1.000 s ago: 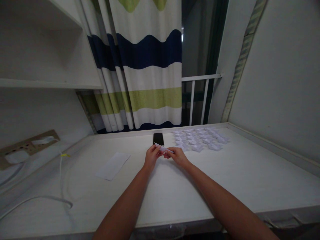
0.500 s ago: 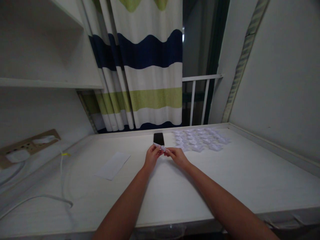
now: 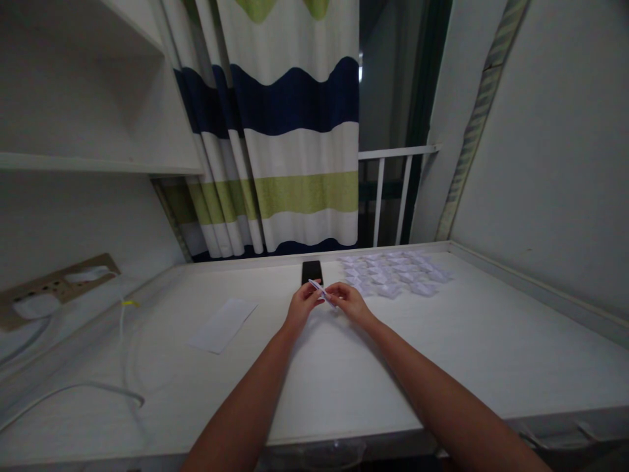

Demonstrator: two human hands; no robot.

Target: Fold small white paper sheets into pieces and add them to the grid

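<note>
Between both hands, above the middle of the white desk, is a small folded piece of white paper [image 3: 322,290], seen nearly edge-on and slanting down to the right. My left hand [image 3: 301,305] pinches it from the left with closed fingers. From the other side my right hand [image 3: 348,301] grips it, thumb and fingers together. The fingers hide part of the folds. Just beyond my left hand lies a black phone [image 3: 311,271]. Several folded white paper pieces [image 3: 388,274] sit in rows to the right of the phone.
Flat white paper sheets [image 3: 223,326] lie on the desk [image 3: 358,387] at the left. A white cable [image 3: 93,387] runs along the far left from a power strip [image 3: 59,288]. A striped curtain [image 3: 299,151] hangs behind the desk, and a shelf [image 3: 98,162] juts out at upper left.
The folded paper has turned in my fingers, now thinner and steeper in view. My right hand has risen slightly. Everything else on the desk is the same.
</note>
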